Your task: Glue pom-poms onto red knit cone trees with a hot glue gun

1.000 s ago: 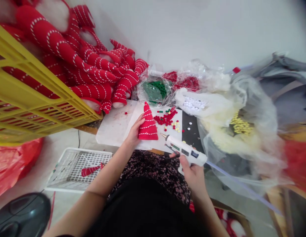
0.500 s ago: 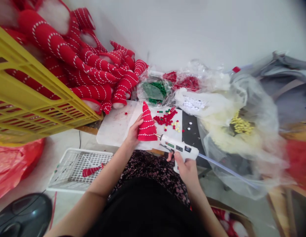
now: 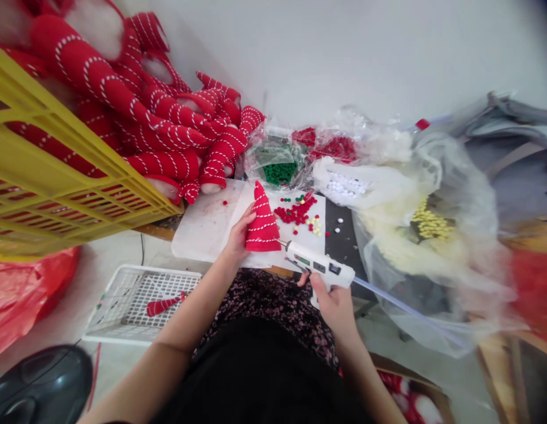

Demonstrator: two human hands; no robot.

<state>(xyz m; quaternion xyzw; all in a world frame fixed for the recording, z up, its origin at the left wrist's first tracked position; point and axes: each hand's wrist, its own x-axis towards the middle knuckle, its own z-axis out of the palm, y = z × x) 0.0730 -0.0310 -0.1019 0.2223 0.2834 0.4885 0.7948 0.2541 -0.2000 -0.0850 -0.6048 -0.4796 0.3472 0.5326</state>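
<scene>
A red cone-shaped fabric hat (image 3: 262, 224) with white dashed stripes is gripped along its left side by my left hand (image 3: 239, 235), its tip pointing away from me. My right hand (image 3: 332, 297) is wrapped around the handle of a white glue gun (image 3: 320, 263), with fingers by the trigger. The gun's nozzle is at the hat's lower right edge; whether it touches cannot be made out. A long, clear glue stick (image 3: 401, 306) sticks out of the gun's back. Beyond the hat, small red pompoms (image 3: 293, 213) lie with a few green and yellow ones on white paper (image 3: 202, 232).
Striped red stuffed cones (image 3: 176, 129) are heaped behind a yellow crate (image 3: 47, 171) at left. A white basket (image 3: 123, 294) below holds a small red cone. Bags of green pompoms (image 3: 279, 172), red pompoms (image 3: 337, 148) and yellow pieces (image 3: 432, 221) line the back and right.
Both hands, the hat and the glue gun stay almost in place. The back end of the glue stick has shifted slightly right and down.
</scene>
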